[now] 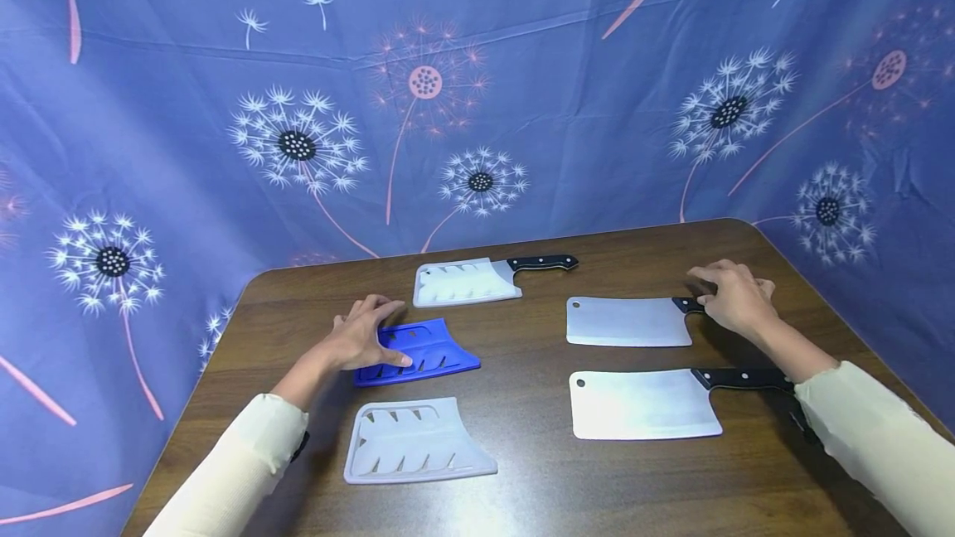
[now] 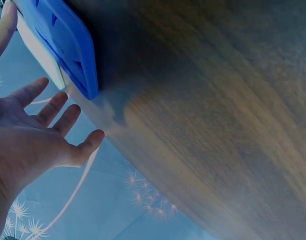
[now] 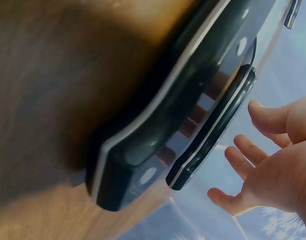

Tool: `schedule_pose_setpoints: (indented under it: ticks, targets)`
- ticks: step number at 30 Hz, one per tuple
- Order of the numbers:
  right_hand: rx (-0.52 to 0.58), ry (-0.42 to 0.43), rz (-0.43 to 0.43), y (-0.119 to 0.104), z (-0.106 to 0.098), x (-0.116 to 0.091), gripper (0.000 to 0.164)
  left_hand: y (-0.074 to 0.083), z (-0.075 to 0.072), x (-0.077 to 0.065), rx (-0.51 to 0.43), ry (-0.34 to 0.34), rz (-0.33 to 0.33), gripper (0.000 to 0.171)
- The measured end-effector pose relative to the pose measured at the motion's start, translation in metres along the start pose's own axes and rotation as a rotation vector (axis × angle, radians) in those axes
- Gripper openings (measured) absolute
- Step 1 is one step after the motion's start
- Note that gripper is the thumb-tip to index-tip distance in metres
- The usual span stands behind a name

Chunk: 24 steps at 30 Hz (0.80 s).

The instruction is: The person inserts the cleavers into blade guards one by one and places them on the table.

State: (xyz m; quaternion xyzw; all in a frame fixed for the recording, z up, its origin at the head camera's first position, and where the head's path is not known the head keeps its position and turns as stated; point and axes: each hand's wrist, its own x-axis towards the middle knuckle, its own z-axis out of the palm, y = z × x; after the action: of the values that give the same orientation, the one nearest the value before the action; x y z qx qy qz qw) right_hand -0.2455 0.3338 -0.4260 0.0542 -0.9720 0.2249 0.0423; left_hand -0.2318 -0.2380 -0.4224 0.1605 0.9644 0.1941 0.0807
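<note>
My left hand hovers over a blue blade guard, thumb and fingers spread to either side of it. In the left wrist view the fingers stand apart from the guard's edge. My right hand is above the black handle of a cleaver, hiding most of that handle. From the right wrist view, its loosely bent fingers appear clear of the black handle. Nearer me lie a second bare cleaver on the right and a white blade guard on the left.
At the back of the brown wooden table, a third cleaver lies with its blade inside a white guard, black handle pointing right. A blue cloth with dandelion prints hangs behind the table. My right forearm passes over the nearer cleaver's handle end.
</note>
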Motion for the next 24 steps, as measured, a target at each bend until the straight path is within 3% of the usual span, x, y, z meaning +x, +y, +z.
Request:
schedule_pose_setpoints:
  ticks: [15, 24]
  targets:
    - [-0.032, -0.061, -0.004, 0.012, -0.001, -0.005, 0.049, 0.002, 0.004, -0.003, 0.007, -0.039, 0.03, 0.102]
    - [-0.054, -0.054, 0.016, 0.017, 0.004, -0.005, 0.047, 0.004, 0.006, -0.005, 0.034, -0.09, 0.018, 0.104]
